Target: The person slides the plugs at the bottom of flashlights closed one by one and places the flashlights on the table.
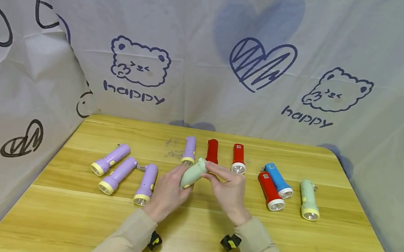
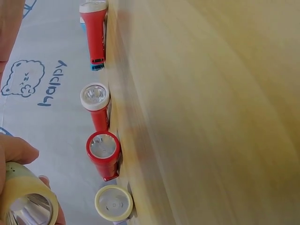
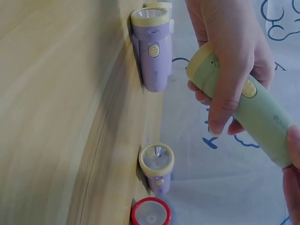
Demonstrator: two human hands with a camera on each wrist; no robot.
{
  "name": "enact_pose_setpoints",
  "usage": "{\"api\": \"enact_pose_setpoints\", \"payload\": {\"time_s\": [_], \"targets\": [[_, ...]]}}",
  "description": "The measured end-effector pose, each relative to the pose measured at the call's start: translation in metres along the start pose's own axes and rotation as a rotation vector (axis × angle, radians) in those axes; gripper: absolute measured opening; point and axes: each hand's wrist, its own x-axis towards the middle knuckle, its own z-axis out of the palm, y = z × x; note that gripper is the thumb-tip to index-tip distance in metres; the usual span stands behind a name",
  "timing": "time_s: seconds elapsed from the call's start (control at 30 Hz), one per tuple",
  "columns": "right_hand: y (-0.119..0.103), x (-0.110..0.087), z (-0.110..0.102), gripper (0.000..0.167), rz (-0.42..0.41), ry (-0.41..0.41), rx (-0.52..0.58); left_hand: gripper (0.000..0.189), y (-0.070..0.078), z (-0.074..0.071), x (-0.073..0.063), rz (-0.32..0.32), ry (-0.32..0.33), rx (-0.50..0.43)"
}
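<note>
A pale green flashlight (image 1: 192,176) with a cream head ring is held above the middle of the table between both hands. My left hand (image 1: 170,188) grips it around the body near the head, as the right wrist view also shows, with the yellowish switch (image 3: 249,88) beside the fingers. At the tail end, my right hand (image 1: 231,189) pinches it between thumb and fingers. In the left wrist view the flashlight's lens (image 2: 30,208) faces the camera. Behind the hands stand a purple flashlight (image 1: 190,148) and a red flashlight (image 1: 212,149) with a red rim.
Several purple flashlights (image 1: 146,182) lie at the left of the wooden table (image 1: 194,244). A white-rimmed red flashlight (image 1: 239,156) is at the back. To the right are a blue flashlight (image 1: 277,179), another red flashlight (image 1: 269,190) and a second green flashlight (image 1: 308,197). Printed cloth (image 1: 199,87) hangs behind.
</note>
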Motion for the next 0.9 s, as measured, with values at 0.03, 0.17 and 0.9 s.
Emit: {"api": "enact_pose_setpoints", "payload": {"time_s": [0.03,0.17,0.9], "targets": [[0.000,0.000,0.000,0.030,0.003,0.016,0.002,0.038,0.000,0.000,0.000,0.001,0.002,-0.001],[0.002,-0.001,0.000,0.028,0.011,0.066,0.007,0.037,0.001,0.001,-0.001,0.007,0.003,-0.001],[0.004,-0.002,-0.009,0.040,0.221,-0.124,0.107,0.046,-0.001,-0.016,-0.001,-0.046,-0.260,-0.248]]}}
